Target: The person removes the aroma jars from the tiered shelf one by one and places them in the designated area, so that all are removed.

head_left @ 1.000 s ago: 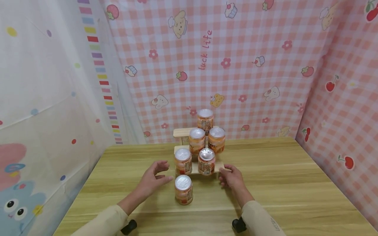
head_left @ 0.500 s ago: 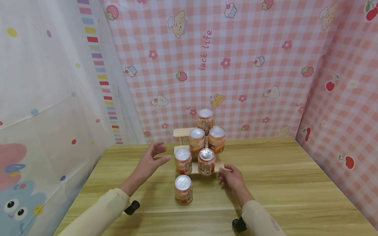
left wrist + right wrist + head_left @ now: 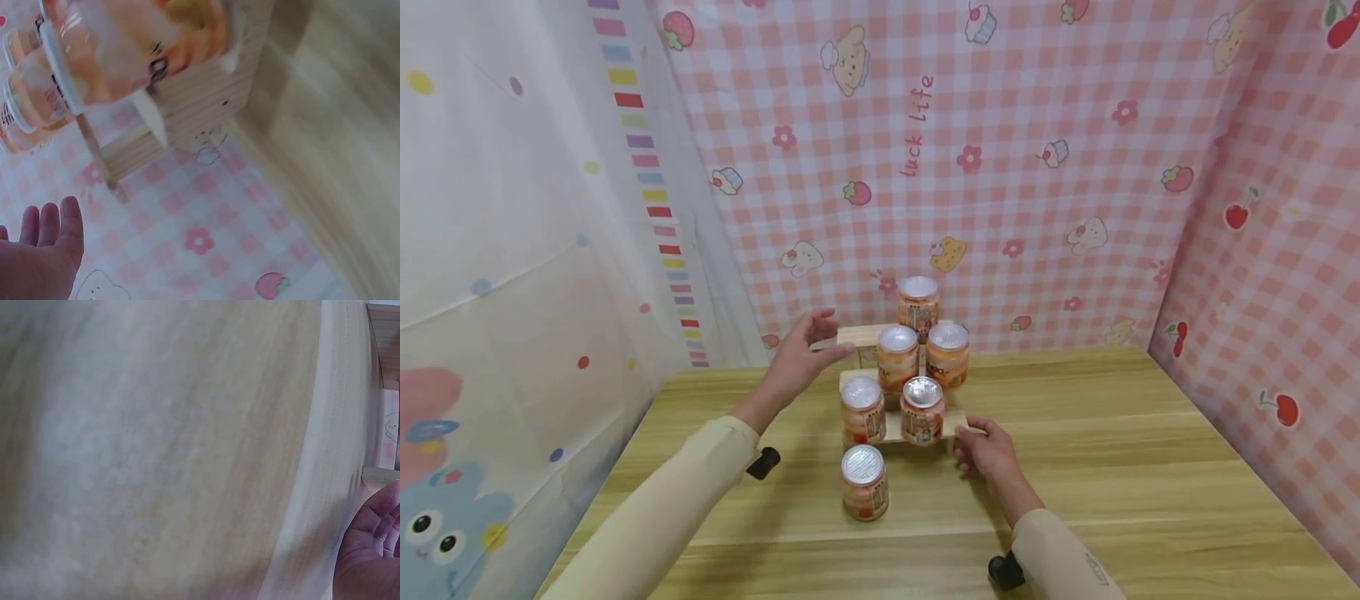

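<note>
A three-step wooden stand [image 3: 854,336] carries several orange cans with silver lids. One can [image 3: 918,308] is on the top step, two on the middle, two on the lowest. Another can [image 3: 865,485] stands upright on the table in front. My left hand [image 3: 805,350], fingers loosely bent and holding nothing, hovers by the left end of the top step; in the left wrist view that hand [image 3: 44,256] is apart from the stand. My right hand [image 3: 988,450] pinches the right end of the lowest step, thumb on top. Only part of it shows in the right wrist view.
The stand is on a wood-grain table [image 3: 1112,467], with a pink checked cloth [image 3: 970,208] hanging close behind. A white dotted curtain [image 3: 535,250] borders the left side. Black wrist mounts [image 3: 1006,572] stick out below the sleeves.
My left hand has moved up and away from me, from beside the front can to the top step's left end. My right hand stays at the lowest step; the cans keep their places.
</note>
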`<action>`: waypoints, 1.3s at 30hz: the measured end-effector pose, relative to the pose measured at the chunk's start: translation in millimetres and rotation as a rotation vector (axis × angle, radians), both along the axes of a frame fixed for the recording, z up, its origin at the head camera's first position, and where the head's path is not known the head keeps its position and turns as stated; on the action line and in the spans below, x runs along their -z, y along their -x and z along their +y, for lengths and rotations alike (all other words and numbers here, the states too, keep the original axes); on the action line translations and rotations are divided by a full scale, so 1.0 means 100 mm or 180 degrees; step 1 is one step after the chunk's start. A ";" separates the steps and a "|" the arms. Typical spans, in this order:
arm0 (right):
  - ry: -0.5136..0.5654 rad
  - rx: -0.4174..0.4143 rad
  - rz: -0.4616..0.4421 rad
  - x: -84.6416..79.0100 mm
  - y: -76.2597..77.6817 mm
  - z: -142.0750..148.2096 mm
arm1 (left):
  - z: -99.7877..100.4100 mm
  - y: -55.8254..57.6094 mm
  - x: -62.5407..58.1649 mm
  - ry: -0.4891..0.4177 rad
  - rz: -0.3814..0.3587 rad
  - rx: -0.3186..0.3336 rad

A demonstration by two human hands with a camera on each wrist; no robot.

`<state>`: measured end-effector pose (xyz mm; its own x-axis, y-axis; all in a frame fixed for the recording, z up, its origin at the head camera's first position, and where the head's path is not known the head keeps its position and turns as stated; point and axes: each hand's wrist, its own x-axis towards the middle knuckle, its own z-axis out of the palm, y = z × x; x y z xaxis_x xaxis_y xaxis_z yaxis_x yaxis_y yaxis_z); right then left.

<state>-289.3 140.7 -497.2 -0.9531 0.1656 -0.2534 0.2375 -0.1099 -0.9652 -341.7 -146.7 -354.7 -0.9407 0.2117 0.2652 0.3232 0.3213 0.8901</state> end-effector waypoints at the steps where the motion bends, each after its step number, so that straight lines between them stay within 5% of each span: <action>1: -0.0008 0.0003 -0.0007 0.00 0.00 0.00 | 0.03 0.03 -0.03 0.0042 -0.0019 -0.0001; 19: 0.0031 0.0042 -0.0011 0.00 0.00 0.04 | 0.64 0.57 -0.38 0.0063 -0.0136 0.0214; 39: 0.0061 0.0072 0.0042 -0.01 -0.02 -0.02 | 0.93 0.79 -0.34 0.0284 -0.0362 0.0346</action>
<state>-287.6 138.4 -496.6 -0.9525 0.1823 -0.2441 0.2220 -0.1335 -0.9659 -420.9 -54.0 -320.7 -0.9338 0.3317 0.1341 0.2593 0.3694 0.8924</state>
